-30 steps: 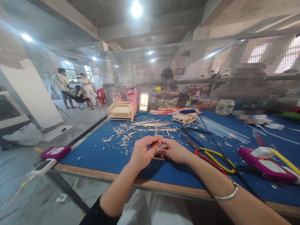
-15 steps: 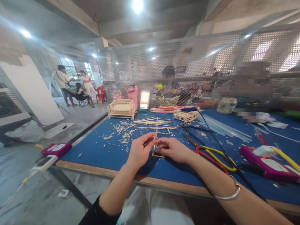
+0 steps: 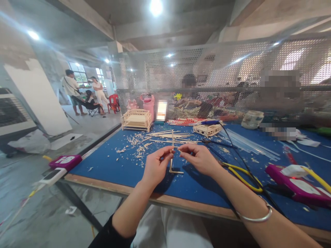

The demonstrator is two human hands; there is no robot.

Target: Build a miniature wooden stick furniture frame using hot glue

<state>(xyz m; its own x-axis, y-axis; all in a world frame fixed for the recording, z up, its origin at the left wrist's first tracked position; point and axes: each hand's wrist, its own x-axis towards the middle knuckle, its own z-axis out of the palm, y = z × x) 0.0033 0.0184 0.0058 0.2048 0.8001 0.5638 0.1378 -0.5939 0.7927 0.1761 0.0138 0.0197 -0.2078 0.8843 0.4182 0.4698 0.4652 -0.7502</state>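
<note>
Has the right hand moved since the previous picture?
Yes: the right hand has moved rightward, farther from the miniature wooden bench on the table.

Right hand (image 3: 201,159) being drawn rightward from left hand (image 3: 156,166), its thumb and forefinger (image 3: 188,147) being brought close together, lower corner of the thin stick frame (image 3: 171,171) being more fully uncovered, red tool handle being hidden behind right forearm (image 3: 234,187).
</note>
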